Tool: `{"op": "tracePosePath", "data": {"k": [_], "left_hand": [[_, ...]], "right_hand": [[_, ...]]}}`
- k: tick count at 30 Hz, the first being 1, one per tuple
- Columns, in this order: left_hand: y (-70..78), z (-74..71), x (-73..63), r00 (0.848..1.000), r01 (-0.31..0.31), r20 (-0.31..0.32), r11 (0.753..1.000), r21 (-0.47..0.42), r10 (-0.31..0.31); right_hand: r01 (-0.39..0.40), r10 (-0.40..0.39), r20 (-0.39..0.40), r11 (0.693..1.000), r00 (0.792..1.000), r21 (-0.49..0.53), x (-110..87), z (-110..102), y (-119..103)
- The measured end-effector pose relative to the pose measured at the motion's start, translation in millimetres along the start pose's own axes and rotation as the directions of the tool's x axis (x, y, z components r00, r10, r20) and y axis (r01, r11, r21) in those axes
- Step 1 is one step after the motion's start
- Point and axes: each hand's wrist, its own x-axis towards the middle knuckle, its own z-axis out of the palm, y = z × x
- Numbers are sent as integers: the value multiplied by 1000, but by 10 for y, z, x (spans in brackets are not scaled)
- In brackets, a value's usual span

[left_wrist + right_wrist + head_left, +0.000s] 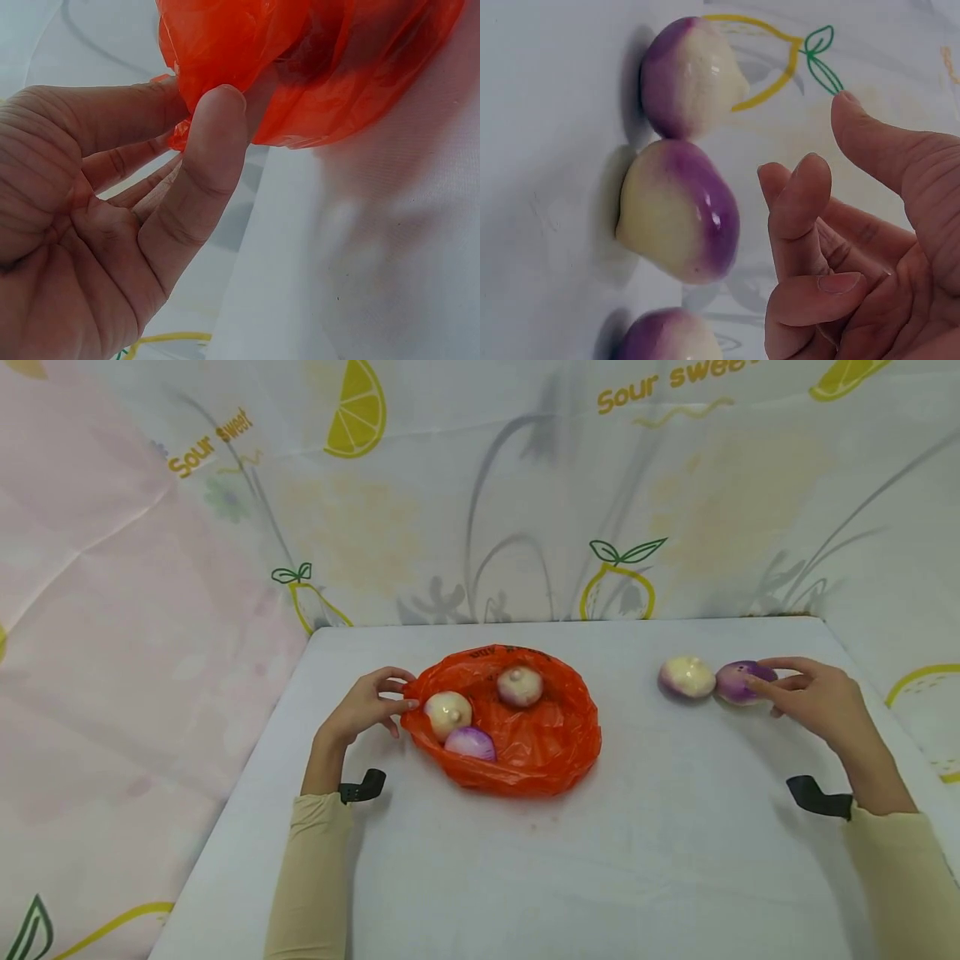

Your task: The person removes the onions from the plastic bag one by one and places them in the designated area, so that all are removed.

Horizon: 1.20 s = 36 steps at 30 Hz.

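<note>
My left hand (367,702) pinches the left rim of a red plastic bag (540,747); in the left wrist view the thumb (217,127) lies over the bunched film. The bag lies spread wide, holding a pale turnip (448,714), a purple one (470,743) and another pale one (519,686). At the right, my right hand (817,697) hovers with loosely bent fingers over glossy purple-and-white turnips. A pale-topped turnip (687,677) touches a purple-topped turnip (738,682). The right wrist view shows a gap between fingers and turnips, and a third turnip (671,337), hidden behind the hand in the head view.
A white table (637,860) carries everything. Behind it hangs a curtain (480,485) printed with lemons and words. A pinkish sheet (112,693) hangs at the left. Each wrist wears a black camera mount (363,785).
</note>
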Motion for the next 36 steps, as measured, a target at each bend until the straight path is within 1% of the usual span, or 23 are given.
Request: {"op": "tracePosePath", "data": {"k": [2, 7, 9, 12, 18, 20, 24, 31, 34, 36], "left_hand": [[-10, -1, 2, 1000, 1, 0, 1000, -3, -1], [-245, -25, 123, 1000, 2, -6, 1000, -18, -2], [-272, -34, 132, 1000, -3, -9, 1000, -25, 2], [-270, -39, 134, 1000, -8, -16, 1000, -26, 8], [-254, -40, 150, 999, -33, -18, 999, -17, 32], [-255, -41, 154, 999, -35, -16, 999, -16, 34], [-253, -41, 154, 999, -29, -16, 999, -19, 28], [-253, -40, 154, 1000, -13, -9, 1000, -21, 13], [-215, -35, 138, 1000, -7, -1, 1000, -17, 7], [-148, -27, 101, 1000, -4, 3, 1000, -12, 4]], "right_hand": [[19, -19, 20, 1000, 1000, 8, 14, 49, -53], [72, -76, 48, 995, 996, 67, 28, 185, -152], [89, -95, 62, 992, 994, 85, 36, 245, -193], [111, -119, 87, 989, 989, 95, 60, 338, -259], [149, -158, 140, 986, 977, 76, 84, 498, -431], [155, -168, 162, 984, 972, 90, 88, 544, -499], [151, -175, 197, 980, 965, 129, 104, 639, -625], [141, -167, 232, 982, 958, 125, 108, 783, -818], [142, -174, 254, 980, 951, 137, 112, 856, -883], [144, -181, 268, 978, 946, 153, 117, 906, -918]]}}
